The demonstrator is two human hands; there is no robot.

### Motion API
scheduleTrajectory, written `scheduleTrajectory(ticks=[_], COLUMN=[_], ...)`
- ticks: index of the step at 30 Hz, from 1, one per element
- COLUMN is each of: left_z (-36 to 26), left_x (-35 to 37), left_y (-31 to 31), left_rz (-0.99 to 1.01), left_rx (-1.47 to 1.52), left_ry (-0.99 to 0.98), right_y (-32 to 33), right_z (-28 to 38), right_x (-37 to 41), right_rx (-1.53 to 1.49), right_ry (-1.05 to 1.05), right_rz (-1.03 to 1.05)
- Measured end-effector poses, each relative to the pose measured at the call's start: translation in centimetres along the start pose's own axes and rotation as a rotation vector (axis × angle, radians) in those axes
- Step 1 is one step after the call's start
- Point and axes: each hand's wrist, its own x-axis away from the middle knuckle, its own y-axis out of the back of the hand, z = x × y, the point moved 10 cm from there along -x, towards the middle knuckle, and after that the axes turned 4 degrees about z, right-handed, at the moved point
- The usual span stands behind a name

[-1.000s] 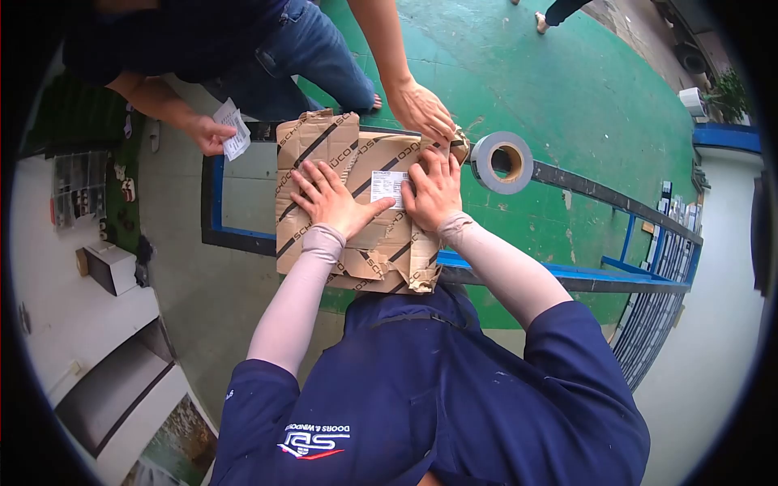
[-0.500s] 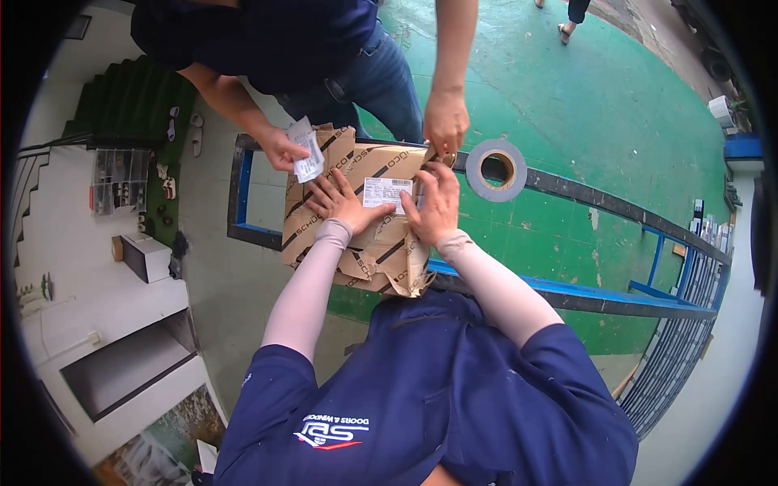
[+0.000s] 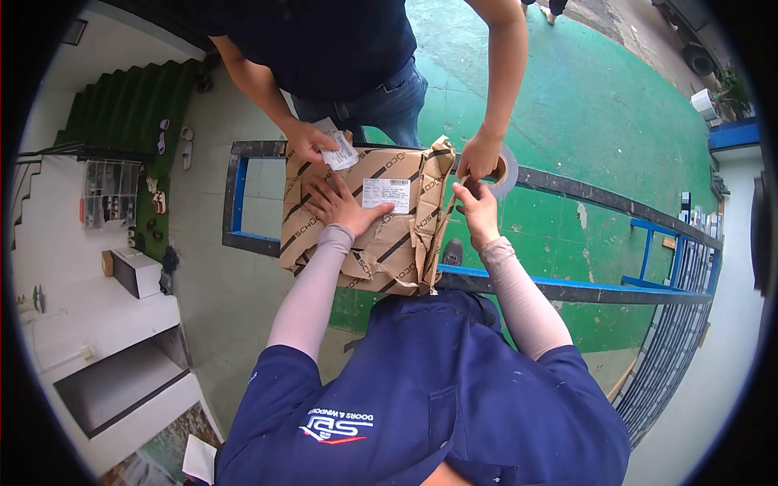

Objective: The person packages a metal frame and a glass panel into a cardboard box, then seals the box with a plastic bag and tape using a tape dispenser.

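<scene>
A brown cardboard box (image 3: 324, 235) with dark printed lettering and a torn right edge rests on a blue and black metal frame (image 3: 567, 290). My left hand (image 3: 344, 212) lies spread on its top, the thumb touching the white label (image 3: 386, 195). Right of the box, my right hand (image 3: 480, 215) pinches something I cannot make out beside the torn flap (image 3: 436, 182). A co-worker's hand (image 3: 480, 155) is just above it, in front of a grey tape roll (image 3: 508, 174). The co-worker's other hand (image 3: 310, 143) holds white paper slips (image 3: 340, 150) over the box's upper left.
Green artificial-turf steps (image 3: 121, 105) and slippers (image 3: 187, 148) are at the left, with a white cabinet (image 3: 138, 271) below. The frame's bars run right across the green floor (image 3: 559, 235). Another person's feet (image 3: 549, 14) show at the top.
My right hand has moved off the box top to the right, its fingers now closing. The box's right flap has lifted outward. The co-worker's hand has moved right, partly covering the tape roll.
</scene>
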Motion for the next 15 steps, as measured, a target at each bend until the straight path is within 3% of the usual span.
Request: scheduleTrajectory(ticks=[2, 6, 10, 12, 15], left_z=[0.1, 0.1, -0.8, -3.9, -7.8], left_x=[-0.2, 0.3, 1.5, 3.5, 5.9], left_y=[-0.1, 0.3, 0.7, 0.3, -3.1], left_rz=[-0.006, -0.076, -0.127, -0.134, 0.045], left_rx=[-0.005, 0.020, 0.049, 0.219, 0.160], left_ry=[-0.003, -0.032, -0.072, -0.252, -0.285], right_y=[-1.5, -1.9, -3.4, -3.6, -3.8], right_z=[-0.3, 0.3, 0.1, -0.6, -0.9], right_x=[0.7, 3.1, 5.4, 7.1, 8.4], right_rx=[-0.091, -0.066, -0.016, -0.004, 0.005], right_ry=[-0.072, -0.153, -0.192, -0.252, -0.175], right_rz=[0.109, 0.062, 0.260, 0.267, 0.329])
